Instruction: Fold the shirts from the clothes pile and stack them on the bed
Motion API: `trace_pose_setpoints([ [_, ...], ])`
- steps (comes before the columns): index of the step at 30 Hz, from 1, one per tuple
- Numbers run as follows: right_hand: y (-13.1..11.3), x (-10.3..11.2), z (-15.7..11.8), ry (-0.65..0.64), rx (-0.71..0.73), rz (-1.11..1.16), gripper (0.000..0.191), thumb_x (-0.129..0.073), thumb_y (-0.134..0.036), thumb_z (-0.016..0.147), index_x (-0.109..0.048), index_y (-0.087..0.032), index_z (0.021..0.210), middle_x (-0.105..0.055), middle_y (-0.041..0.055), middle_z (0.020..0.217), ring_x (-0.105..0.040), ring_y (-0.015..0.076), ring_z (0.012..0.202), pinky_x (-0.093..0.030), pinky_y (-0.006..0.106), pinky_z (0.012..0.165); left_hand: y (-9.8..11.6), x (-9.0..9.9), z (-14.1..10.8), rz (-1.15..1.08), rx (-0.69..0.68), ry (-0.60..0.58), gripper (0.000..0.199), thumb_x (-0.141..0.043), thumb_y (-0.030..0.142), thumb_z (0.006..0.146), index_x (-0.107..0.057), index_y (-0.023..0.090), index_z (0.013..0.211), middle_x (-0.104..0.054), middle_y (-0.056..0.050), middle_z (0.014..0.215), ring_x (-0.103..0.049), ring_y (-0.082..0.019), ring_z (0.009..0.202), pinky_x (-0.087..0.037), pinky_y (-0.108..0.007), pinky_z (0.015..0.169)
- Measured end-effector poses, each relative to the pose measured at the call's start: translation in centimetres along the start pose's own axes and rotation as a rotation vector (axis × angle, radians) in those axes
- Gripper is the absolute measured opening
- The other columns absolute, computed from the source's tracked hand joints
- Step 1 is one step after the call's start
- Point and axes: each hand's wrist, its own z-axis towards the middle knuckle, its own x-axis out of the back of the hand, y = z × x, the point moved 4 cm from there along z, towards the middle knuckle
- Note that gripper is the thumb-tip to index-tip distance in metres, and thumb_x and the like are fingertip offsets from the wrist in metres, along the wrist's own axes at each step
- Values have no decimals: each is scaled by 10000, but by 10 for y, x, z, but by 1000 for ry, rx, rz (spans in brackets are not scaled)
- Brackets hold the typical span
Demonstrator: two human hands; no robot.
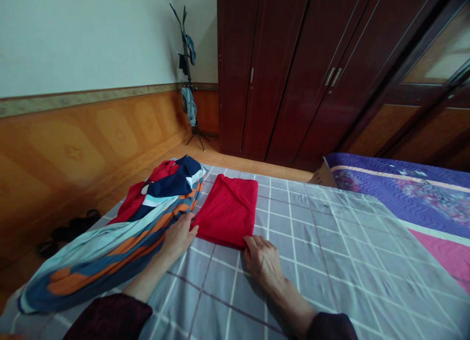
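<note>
The left hand (180,234) is at the near left corner of the folded red cloth (229,210). Its thumb and forefinger are only a little apart, and they touch the edge; whether they really grip the fabric, I cannot tell. The right hand (263,260) has its fingers curled and almost closed, and it appears to pinch the near right corner.

The red cloth lies flat between the two hands, a little beyond them, on the bed with the checked sheet (312,242). It is already folded to a compact shape, so I judge that its near edge is now being held or made straight. Any further handling of this edge would call for both corners to be kept level, with light and even tension.

Just beside the left hand, there is a long heap of clothes (147,217), with red, navy, pale blue and orange parts. Farther to the right, a purple quilted cover (396,188) is seen. Beyond the bed stand a dark red wardrobe (286,76) and a coat stand (188,76) with some items hanging.
</note>
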Motion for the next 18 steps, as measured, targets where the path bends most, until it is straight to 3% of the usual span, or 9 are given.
trace_pose_setpoints([
  [4,6,15,-2,25,16,9,223,-486,-33,742,-633,-189,804,-629,27,734,-569,169,679,-313,269,581,11,3,-6,-27,-16,-57,236,-532,127,822,-518,172,1054,-657,-59,1006,-634,-179,940,-446,-252,797],
  [7,14,33,-21,59,14,65,238,-471,-46,738,-635,-197,821,-623,28,731,-575,179,684,-326,274,588,17,1,-29,-122,-48,-122,270,-503,127,820,-504,177,1086,-641,-3,816,-640,-142,743,-453,-219,680],
  [9,14,39,-40,-11,40,139,252,-463,-49,717,-634,-207,811,-628,18,716,-581,170,663,-333,269,578,16,-2,-49,-138,-67,-180,309,-490,114,808,-496,170,1112,-630,7,776,-635,-139,702,-461,-222,672],
  [12,16,41,-59,-199,72,276,245,-456,-85,728,-645,-231,781,-651,-2,697,-586,143,606,-343,255,550,16,1,-69,-6,-96,-171,388,-515,121,785,-491,170,1169,-657,-40,912,-654,-180,824,-486,-273,752],
  [14,27,44,-53,-206,17,343,239,-447,-156,784,-667,-241,823,-666,2,711,-601,146,612,-367,256,565,27,11,-71,70,-176,-67,407,-522,157,801,-490,187,1206,-638,-78,1071,-632,-216,958,-488,-330,834],
  [16,51,47,-29,-99,-120,382,251,-444,-243,820,-686,-231,887,-672,21,728,-613,165,629,-393,271,591,52,21,-67,87,-312,24,380,-514,206,839,-502,201,1218,-605,-89,1164,-590,-232,1058,-463,-379,920],
  [18,81,46,6,16,-294,413,262,-478,-306,805,-699,-202,900,-680,48,753,-612,180,621,-410,289,598,84,21,-60,72,-460,33,357,-516,266,871,-520,202,1221,-592,-88,1200,-553,-235,1122,-433,-405,983],
])
